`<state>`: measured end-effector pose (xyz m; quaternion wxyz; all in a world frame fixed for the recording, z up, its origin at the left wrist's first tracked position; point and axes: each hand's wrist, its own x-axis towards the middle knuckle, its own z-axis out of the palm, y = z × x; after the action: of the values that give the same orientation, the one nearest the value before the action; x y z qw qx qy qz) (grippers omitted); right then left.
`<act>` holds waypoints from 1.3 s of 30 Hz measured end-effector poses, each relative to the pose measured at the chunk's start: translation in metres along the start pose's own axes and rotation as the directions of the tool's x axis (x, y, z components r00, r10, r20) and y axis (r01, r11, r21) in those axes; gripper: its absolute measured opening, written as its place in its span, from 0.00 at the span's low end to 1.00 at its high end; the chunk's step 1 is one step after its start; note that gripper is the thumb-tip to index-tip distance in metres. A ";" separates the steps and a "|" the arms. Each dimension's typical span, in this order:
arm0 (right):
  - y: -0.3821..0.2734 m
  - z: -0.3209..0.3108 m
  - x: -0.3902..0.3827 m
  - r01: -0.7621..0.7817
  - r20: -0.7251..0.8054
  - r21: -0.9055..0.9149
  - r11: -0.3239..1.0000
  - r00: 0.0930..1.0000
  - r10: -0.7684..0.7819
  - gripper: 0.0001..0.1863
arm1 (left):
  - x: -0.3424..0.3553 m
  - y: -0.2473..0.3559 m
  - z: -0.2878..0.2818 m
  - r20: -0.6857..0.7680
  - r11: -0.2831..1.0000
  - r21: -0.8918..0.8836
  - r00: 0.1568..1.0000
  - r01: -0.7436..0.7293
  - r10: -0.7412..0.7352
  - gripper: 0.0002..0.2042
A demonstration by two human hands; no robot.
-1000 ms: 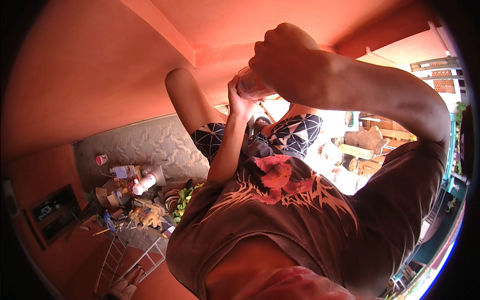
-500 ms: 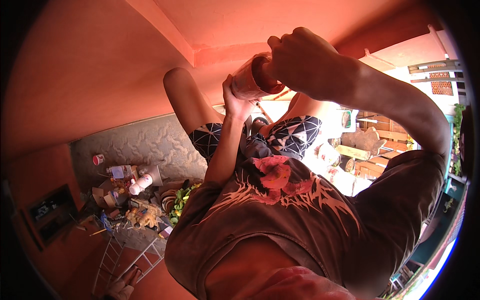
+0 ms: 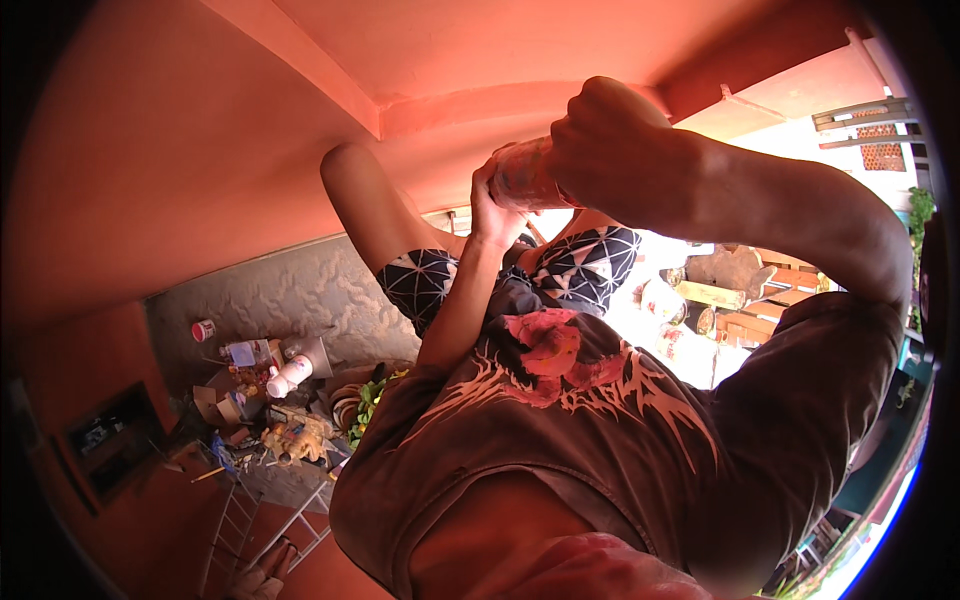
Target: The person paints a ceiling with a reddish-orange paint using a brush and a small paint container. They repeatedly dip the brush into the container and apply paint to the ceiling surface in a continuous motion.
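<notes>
My left hand [image 3: 494, 210] is wrapped round a cylindrical paint container [image 3: 522, 172], its pale side smeared with red. The container is tilted over in front of me, with its mouth toward the right. At that mouth is my right hand [image 3: 612, 140], its fingers curled closed. The back of the right hand covers the opening, so whatever its fingers grip is hidden.
Close ahead and overhead are orange-red walls and ledges [image 3: 480, 112]. Below left, a white bottle [image 3: 290, 376], a small red-and-white tub [image 3: 203, 330], cardboard boxes and a metal ladder [image 3: 300, 525] crowd the ground. Wooden planks [image 3: 755, 325] lie below right in bright light.
The paint container has shifted slightly right and tipped further toward the right hand. My right hand has moved slightly down and right, and now hides the container's mouth.
</notes>
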<state>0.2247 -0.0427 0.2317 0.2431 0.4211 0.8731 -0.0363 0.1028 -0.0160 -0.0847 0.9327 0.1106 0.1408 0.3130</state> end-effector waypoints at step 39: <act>0.057 -0.194 0.130 0.878 -0.584 0.470 0.089 0.234 0.777 0.16 | -0.097 0.145 0.019 -0.192 0.792 -0.169 0.808 -0.587 0.558 0.25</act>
<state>0.1228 0.1397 0.3509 -0.7241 0.3026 0.5064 -0.3573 -0.0455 0.0351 -0.0059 0.7887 0.0232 0.1265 0.6011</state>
